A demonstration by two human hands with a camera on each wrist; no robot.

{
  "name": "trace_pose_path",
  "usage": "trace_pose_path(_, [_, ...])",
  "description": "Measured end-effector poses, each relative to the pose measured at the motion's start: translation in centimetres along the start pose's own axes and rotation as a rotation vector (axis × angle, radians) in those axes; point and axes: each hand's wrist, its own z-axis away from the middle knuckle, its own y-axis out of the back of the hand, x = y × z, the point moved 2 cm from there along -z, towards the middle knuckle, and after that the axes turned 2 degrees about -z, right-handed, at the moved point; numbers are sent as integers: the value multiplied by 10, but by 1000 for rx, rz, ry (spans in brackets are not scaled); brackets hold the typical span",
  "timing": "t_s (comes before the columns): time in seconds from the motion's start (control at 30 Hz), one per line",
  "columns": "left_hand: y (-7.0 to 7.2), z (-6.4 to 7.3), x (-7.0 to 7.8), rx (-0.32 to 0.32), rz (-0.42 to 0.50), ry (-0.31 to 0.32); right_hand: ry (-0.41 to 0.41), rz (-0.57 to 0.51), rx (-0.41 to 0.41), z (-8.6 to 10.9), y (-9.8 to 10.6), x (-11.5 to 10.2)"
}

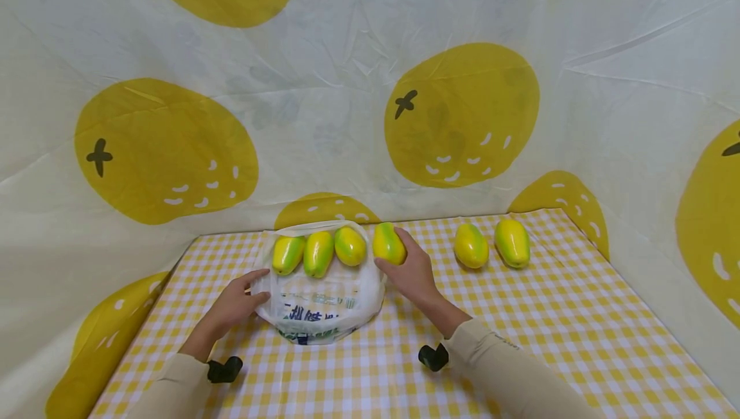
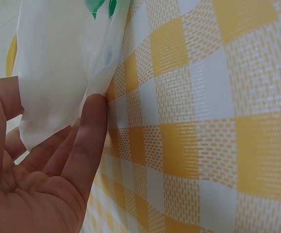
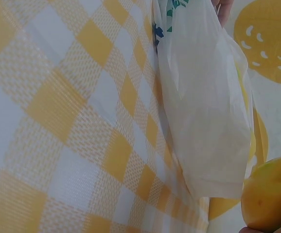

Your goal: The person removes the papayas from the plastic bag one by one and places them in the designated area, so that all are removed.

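Observation:
A white plastic bag (image 1: 324,329) lies wide-mouthed on the table, with three yellow-green papayas (image 1: 318,254) side by side in it. At the bag's left rim, my left hand (image 1: 236,303) holds the plastic between thumb and fingers; in the left wrist view the bag's edge (image 2: 53,92) passes between the fingers. My right hand (image 1: 412,272) grips another papaya (image 1: 388,243) just beyond the bag's right rim. In the right wrist view this papaya (image 3: 267,196) shows at the lower right, beside the bag's outer wall (image 3: 203,107).
Two more papayas (image 1: 471,246) stand to the right on the yellow-checked tablecloth (image 1: 520,329). Behind the table's back edge hangs a pale curtain (image 1: 324,117) printed with large yellow fruit. Dark wrist-worn pieces (image 1: 433,357) show below both forearms.

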Motion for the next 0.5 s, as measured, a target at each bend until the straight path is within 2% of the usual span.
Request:
trace_pose_path(0.27, [0, -1, 0, 1, 17, -20, -50, 5, 2, 1, 5, 1])
trace_pose_path(0.5, [0, -1, 0, -3, 15, -11, -58, 13, -4, 0, 9, 6])
